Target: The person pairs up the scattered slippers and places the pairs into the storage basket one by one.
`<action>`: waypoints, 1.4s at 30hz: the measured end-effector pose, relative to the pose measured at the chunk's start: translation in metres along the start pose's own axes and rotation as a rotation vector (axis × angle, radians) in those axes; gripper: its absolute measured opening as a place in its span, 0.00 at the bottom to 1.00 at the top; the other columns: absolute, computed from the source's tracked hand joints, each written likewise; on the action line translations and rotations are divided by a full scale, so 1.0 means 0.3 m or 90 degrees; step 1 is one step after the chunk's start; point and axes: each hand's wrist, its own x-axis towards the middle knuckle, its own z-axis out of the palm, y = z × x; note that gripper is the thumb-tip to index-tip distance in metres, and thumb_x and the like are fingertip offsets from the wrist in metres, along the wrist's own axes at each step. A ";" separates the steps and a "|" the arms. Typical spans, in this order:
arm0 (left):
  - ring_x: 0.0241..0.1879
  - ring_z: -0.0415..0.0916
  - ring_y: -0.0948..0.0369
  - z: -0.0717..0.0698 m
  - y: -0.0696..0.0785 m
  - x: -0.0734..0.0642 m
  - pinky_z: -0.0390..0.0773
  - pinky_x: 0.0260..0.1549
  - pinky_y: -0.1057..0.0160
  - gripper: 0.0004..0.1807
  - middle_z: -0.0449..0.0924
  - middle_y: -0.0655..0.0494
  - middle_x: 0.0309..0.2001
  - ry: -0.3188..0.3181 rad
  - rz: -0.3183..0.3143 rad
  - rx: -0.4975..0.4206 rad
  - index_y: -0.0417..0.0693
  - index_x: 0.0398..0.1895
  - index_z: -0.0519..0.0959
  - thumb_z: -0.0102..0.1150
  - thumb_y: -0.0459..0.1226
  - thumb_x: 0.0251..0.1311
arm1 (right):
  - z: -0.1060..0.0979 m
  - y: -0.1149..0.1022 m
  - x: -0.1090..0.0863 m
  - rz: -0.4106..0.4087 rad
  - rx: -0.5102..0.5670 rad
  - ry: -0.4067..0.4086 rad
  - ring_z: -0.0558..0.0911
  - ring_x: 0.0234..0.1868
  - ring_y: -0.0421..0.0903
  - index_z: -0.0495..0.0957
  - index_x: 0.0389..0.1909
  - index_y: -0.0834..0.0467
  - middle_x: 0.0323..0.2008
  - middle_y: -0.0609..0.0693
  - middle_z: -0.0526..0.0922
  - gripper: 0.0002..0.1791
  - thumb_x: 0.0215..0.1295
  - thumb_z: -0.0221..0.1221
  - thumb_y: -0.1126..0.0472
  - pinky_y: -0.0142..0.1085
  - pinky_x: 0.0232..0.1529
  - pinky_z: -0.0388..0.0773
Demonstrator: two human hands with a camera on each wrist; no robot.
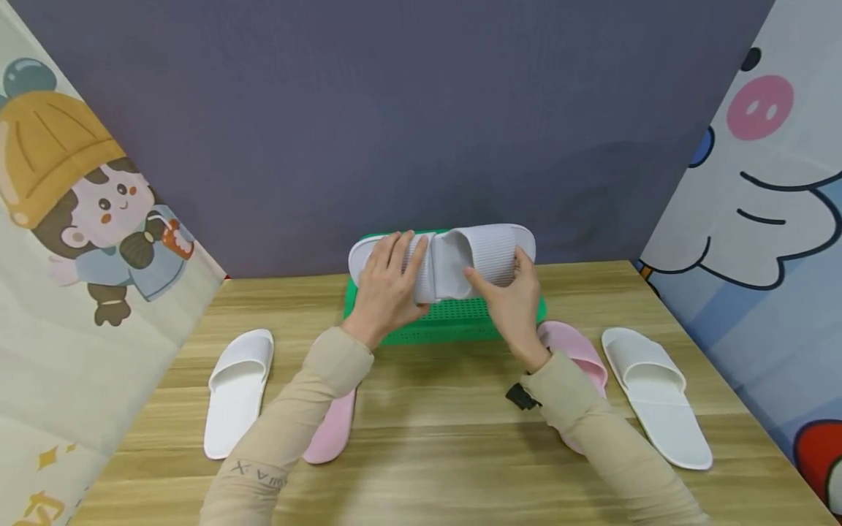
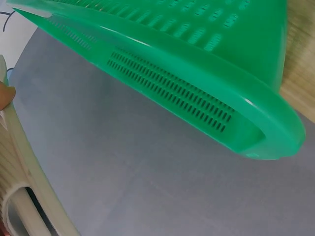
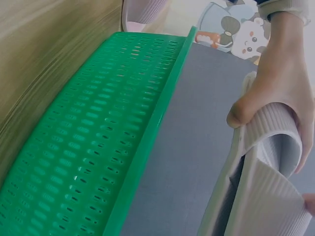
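A pair of white slippers (image 1: 493,248) is held crosswise over the green perforated basket (image 1: 454,325), pressed together and pointing opposite ways. My left hand (image 1: 388,285) grips the left end, fingers over the ribbed strap. At the right end my right hand (image 1: 516,303) holds the other slipper, its thumb at the strap opening. The right wrist view shows the two slippers (image 3: 268,201) stacked against each other, a narrow dark gap between their soles, with the left hand (image 3: 283,73) around one end. In the left wrist view, part of a slipper (image 2: 29,162) shows at the left edge.
On the wooden table (image 1: 421,453), a white slipper (image 1: 237,394) and a pink slipper (image 1: 332,431) lie left; another pink slipper (image 1: 575,351) and white slipper (image 1: 661,409) lie right. The sleeves partly cover the pink ones. A grey wall (image 1: 421,131) stands behind the basket.
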 end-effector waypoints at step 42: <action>0.54 0.68 0.47 -0.060 -0.041 -0.003 0.67 0.59 0.49 0.58 0.69 0.42 0.56 0.029 0.116 -0.025 0.42 0.61 0.65 0.68 0.63 0.20 | -0.146 -0.003 0.166 -0.717 -0.416 -0.265 0.68 0.54 0.60 0.62 0.60 0.63 0.52 0.61 0.70 0.61 0.16 0.75 0.45 0.57 0.50 0.69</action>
